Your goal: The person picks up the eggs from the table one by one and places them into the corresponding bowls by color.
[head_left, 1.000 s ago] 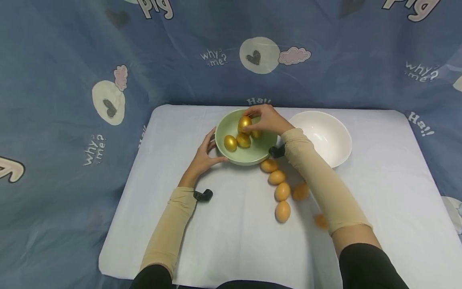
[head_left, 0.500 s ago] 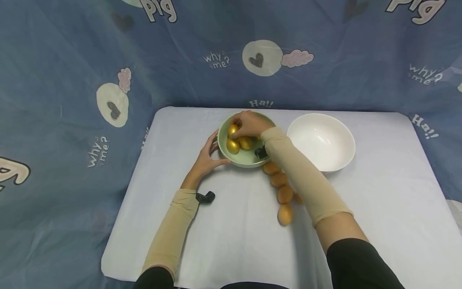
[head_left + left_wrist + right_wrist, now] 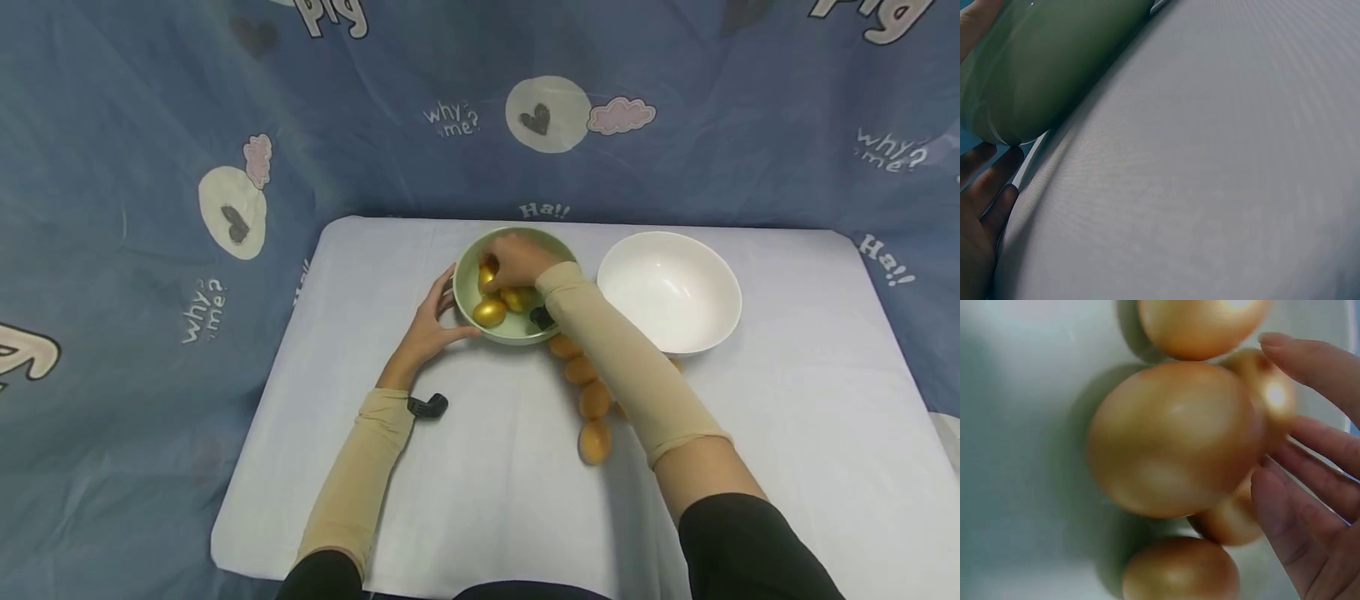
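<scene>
A pale green bowl [image 3: 467, 292] stands at the table's back with several shiny golden eggs [image 3: 490, 313] inside. My left hand [image 3: 426, 333] holds it by its left side, thumb in front and fingers further back; the left wrist view shows fingertips against its outer wall. My right hand [image 3: 517, 260] reaches down into the bowl. In the right wrist view its thumb and fingers are around a golden egg [image 3: 1275, 394], partly hidden behind a larger-looking egg [image 3: 1172, 437]. From the head, my right hand and sleeve cover part of the bowl.
Right of the green bowl stands a white bowl [image 3: 667, 292] with nothing seen inside. Several light brown eggs [image 3: 595, 442] lie in a row on the white-covered table [image 3: 465, 467], partly under my right forearm. A blue printed curtain [image 3: 420, 167] hangs behind.
My right hand has moved left and lower into the green bowl with a golden egg, and the nearest golden egg has shifted slightly. My left hand stays at the bowl.
</scene>
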The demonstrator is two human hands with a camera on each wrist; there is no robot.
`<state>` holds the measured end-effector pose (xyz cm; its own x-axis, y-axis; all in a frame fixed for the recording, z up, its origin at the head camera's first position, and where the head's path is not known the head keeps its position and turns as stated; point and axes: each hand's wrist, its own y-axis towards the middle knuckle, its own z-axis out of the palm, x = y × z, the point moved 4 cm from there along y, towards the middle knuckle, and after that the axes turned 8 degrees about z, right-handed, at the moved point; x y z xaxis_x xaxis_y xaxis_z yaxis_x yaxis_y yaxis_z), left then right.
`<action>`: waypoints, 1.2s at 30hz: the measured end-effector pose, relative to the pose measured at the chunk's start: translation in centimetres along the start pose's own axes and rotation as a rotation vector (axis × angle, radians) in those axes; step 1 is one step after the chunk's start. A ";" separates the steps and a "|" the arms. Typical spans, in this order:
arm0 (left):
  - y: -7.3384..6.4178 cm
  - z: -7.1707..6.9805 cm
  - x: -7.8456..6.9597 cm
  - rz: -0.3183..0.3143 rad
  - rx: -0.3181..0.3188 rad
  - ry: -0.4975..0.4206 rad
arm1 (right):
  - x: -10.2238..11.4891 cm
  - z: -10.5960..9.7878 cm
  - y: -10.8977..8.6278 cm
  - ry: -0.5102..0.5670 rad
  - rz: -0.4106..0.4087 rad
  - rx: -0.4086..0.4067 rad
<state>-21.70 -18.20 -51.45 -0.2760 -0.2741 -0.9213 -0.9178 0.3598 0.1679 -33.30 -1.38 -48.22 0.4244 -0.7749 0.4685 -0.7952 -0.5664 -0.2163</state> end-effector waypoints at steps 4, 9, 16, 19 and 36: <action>-0.1 0.0 -0.1 -0.010 0.003 0.008 | -0.8 -0.4 -0.3 0.007 0.014 -0.019; -0.1 -0.3 -0.1 -0.023 -0.005 0.011 | -0.1 -2.2 -2.5 0.031 -0.022 -0.036; -0.1 -0.4 0.3 -0.023 -0.007 -0.007 | 1.3 -4.1 -6.5 0.120 -0.101 -0.062; -0.1 -0.2 0.4 -0.009 -0.012 -0.023 | 1.2 -4.7 -8.4 0.164 -0.128 -0.108; 0.0 0.3 -0.1 0.002 -0.014 -0.011 | -2.1 -7.4 -20.4 0.381 -0.137 -0.372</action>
<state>-21.58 -17.93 -51.50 -0.2750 -0.2632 -0.9247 -0.9211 0.3479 0.1749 -21.16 13.86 -38.40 0.4031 -0.5051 0.7631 -0.8725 -0.4638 0.1539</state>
